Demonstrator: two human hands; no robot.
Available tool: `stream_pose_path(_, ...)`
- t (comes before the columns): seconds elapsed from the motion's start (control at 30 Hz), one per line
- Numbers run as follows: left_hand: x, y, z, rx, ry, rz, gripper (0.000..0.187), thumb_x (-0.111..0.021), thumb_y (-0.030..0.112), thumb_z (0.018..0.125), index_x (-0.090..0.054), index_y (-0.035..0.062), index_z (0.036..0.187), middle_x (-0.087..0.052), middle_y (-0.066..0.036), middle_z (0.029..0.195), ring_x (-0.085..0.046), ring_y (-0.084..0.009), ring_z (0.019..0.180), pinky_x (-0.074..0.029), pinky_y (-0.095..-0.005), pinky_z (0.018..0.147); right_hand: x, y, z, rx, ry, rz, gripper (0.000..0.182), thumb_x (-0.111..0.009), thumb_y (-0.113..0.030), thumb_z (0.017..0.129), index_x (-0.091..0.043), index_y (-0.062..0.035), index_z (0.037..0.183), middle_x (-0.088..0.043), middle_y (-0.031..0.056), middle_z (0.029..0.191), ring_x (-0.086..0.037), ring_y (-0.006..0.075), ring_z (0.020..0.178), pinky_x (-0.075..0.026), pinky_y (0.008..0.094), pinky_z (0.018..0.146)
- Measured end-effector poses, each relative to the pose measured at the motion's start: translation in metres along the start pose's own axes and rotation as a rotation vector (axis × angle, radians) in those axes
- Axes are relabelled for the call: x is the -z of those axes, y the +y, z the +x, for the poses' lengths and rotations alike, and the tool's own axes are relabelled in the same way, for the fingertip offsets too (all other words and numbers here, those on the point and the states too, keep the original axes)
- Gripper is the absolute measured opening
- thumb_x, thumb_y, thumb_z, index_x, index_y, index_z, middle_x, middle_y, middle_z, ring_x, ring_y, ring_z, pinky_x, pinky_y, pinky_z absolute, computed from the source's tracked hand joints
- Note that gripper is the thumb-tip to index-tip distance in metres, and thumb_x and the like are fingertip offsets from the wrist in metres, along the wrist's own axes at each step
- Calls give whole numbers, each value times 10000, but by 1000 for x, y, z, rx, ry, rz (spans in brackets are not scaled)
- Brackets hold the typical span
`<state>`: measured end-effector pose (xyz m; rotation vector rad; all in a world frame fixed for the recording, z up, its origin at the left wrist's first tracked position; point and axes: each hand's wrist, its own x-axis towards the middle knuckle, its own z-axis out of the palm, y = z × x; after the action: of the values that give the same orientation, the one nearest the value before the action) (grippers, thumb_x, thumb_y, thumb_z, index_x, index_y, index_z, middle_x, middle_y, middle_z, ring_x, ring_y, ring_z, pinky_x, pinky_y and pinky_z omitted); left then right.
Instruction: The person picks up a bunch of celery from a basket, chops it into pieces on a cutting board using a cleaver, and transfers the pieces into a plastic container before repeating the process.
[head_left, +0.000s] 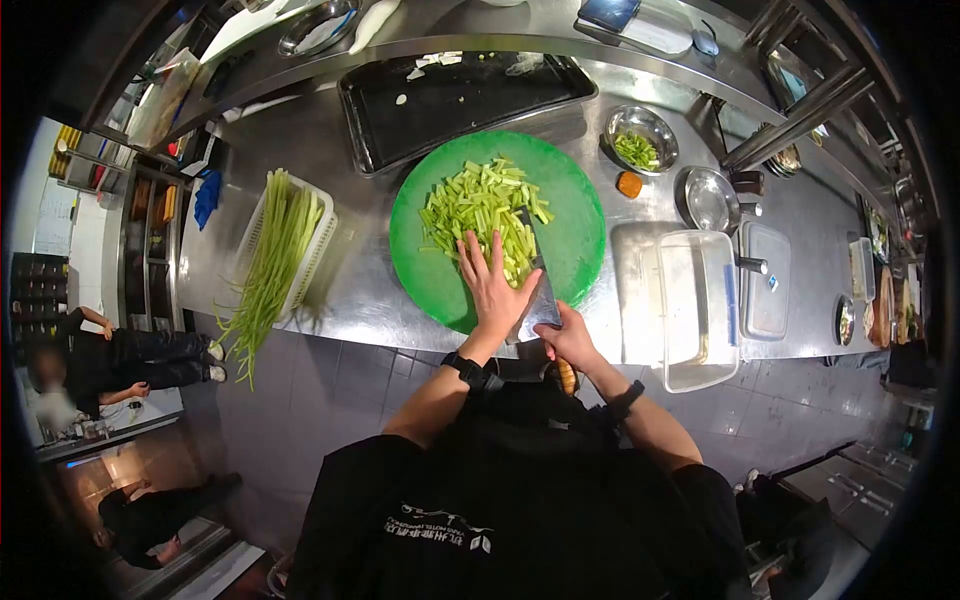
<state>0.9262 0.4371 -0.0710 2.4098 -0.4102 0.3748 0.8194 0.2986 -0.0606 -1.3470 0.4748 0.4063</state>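
A round green cutting board (575,225) lies on the steel counter with a pile of cut green stalk pieces (480,205) on it. My left hand (492,285) rests flat on the near end of the pile, fingers spread over the pieces. My right hand (568,338) grips the handle of a cleaver (538,290), whose broad blade stands on the board right beside my left hand.
A white basket (318,245) of long uncut green stalks sits at the left. A black tray (450,95) lies behind the board. A small steel bowl (641,135) of cut greens, an empty bowl (708,200) and clear plastic tubs (695,300) stand right. People stand at far left.
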Motion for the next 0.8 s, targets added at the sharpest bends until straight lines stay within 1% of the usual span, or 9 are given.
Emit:
stream_pose_path(0.03, 0, 0, 0, 22, 20, -54, 925, -790, 433, 797, -369, 109, 1555, -145, -291, 1627, -170, -547, 1464, -225, -655, 1161, 0, 1, 3, 1, -3, 0, 336, -682, -26, 899, -514, -14, 1189, -572, 33, 653, -543, 117, 443, -435, 276, 397)
stream_pose_path(0.07, 0, -1, 2, 21, 24, -51, 925, -790, 433, 797, -369, 109, 1555, -145, -291, 1627, -170, -547, 1464, -225, -655, 1161, 0, 2, 7, 8, -25, 3, 346, -682, -21, 899, -513, -12, 1200, -575, 32, 656, -548, 116, 447, -438, 274, 399)
stream_pose_path(0.13, 1, -5, 1, 35, 54, -139, 890, -801, 365, 789, -396, 110, 1540, -156, -281, 1628, -186, -553, 1454, -244, -642, 1162, -4, 4, 4, 15, -47, 11, 356, -681, -16, 898, -513, -10, 1211, -578, 32, 660, -552, 115, 451, -442, 272, 402)
stream_pose_path(0.23, 8, 3, 2, 42, 91, -136, 853, -800, 318, 785, -424, 106, 1521, -165, -272, 1628, -200, -551, 1449, -261, -634, 1159, -5, -11, -2, 39, -59, 17, 295, -674, 0, 902, -547, -10, 1168, -593, 26, 683, -537, 106, 451, -445, 263, 409)
stream_pose_path(0.37, 21, 14, 10, 19, 94, -129, 818, -792, 313, 787, -450, 110, 1502, -180, -258, 1626, -217, -541, 1444, -260, -627, 1162, -2, -15, -6, 98, -66, 30, 271, -672, 4, 904, -562, -14, 1150, -595, 24, 694, -528, 102, 449, -445, 261, 412)
stream_pose_path(0.43, 21, 15, 13, 7, 93, -132, 815, -791, 313, 787, -451, 112, 1501, -181, -257, 1626, -218, -540, 1443, -259, -627, 1162, -1, -18, -4, 83, -73, 40, 208, -662, 18, 923, -560, -23, 1099, -584, 15, 676, -529, 92, 458, -423, 256, 417)
stream_pose_path(0.47, 21, 16, 15, 3, 95, -129, 813, -791, 312, 787, -453, 115, 1500, -183, -256, 1626, -220, -539, 1442, -258, -626, 1163, 0, -19, -3, 93, -68, 42, 208, -662, 18, 923, -560, -23, 1099, -584, 15, 676, -529, 92, 458, -423, 256, 417)
stream_pose_path(0.67, 31, 49, 27, -89, 94, -81, 803, -789, 302, 787, -461, 95, 1490, -203, -265, 1617, -222, -535, 1444, -263, -624, 1162, 11, -34, -24, 146, -60, 116, 289, -665, 38, 919, -552, -22, 1178, -598, 18, 703, -535, 90, 470, -437, 250, 437)
stream_pose_path(0.8, 27, 92, 30, -178, 74, -114, 790, -783, 293, 792, -464, 82, 1483, -206, -271, 1613, -222, -545, 1441, -261, -636, 1158, 36, -38, -50, 182, 14, 176, 324, -677, 44, 911, -542, -28, 1196, -642, 38, 749, -542, 84, 473, -441, 249, 428)
